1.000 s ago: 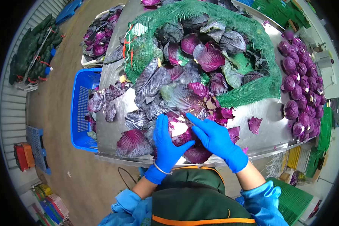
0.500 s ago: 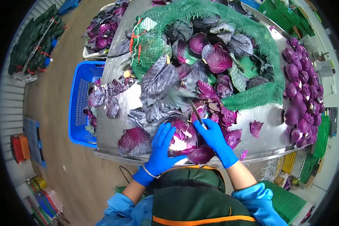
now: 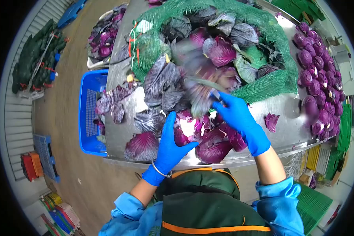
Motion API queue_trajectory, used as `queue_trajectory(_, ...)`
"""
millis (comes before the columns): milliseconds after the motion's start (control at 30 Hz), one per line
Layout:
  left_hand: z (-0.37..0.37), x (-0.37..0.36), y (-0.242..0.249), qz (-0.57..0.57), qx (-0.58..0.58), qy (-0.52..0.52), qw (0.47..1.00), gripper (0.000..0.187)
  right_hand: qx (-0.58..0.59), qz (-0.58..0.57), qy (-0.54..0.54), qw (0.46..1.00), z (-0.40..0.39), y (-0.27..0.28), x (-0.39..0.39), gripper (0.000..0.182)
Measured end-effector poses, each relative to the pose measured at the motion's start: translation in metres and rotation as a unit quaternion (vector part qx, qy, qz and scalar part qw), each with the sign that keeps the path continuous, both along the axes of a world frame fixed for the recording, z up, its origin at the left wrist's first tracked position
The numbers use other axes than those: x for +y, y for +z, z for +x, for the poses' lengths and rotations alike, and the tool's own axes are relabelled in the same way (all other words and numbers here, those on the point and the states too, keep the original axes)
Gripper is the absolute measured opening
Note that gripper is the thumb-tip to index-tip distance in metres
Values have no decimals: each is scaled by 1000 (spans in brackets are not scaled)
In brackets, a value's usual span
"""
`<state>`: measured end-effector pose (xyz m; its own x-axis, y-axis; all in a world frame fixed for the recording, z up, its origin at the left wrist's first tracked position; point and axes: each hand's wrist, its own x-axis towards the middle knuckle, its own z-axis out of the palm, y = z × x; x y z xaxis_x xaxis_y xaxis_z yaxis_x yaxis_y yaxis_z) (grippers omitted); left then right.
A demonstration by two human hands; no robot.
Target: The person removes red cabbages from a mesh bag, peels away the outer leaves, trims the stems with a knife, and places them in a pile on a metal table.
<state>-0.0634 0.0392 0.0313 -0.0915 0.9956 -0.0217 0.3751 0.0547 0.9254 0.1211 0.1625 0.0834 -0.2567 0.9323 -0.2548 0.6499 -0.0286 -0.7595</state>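
My left hand [image 3: 170, 145], in a blue glove, cups the near left side of a partly trimmed red cabbage [image 3: 186, 126] with a pale cut face. Its thumb and fingers are spread around the head. My right hand [image 3: 240, 120], also gloved in blue, is closed around a knife [image 3: 216, 95], whose blade is largely lost in blur. Just beyond it, loose outer leaves [image 3: 202, 92] are smeared by motion. Purple leaves [image 3: 214, 151] lie at the near table edge, beside a broad leaf [image 3: 141, 146] on the left.
A green mesh bag [image 3: 269, 84] with dark cabbage leaves spreads across the steel table [image 3: 281, 129]. Trimmed red cabbages [image 3: 316, 74] are piled at right. A blue basket [image 3: 91, 148] and a white crate [image 3: 93, 63] with leaves stand along the left edge.
My right hand has moved up and right with the knife, and leaves beyond it are now blurred in motion. My left hand stays by the cabbage. The view has shifted slightly.
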Motion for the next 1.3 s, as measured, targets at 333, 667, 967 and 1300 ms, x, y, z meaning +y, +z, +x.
queue_trajectory(333,-16,-11,-10,-34,15,52,998,84,15,-120,-98,988,39,-60,-33,20)
queue_trajectory(667,-15,13,-21,23,41,-22,999,106,287,39,-41,956,9,37,-55,45)
queue_trajectory(967,0,8,-5,10,78,12,997,98,-11,99,175,979,18,6,-65,49)
queue_trajectory(1300,4,8,-5,1,100,4,995,97,-106,133,134,976,8,-40,-81,45)
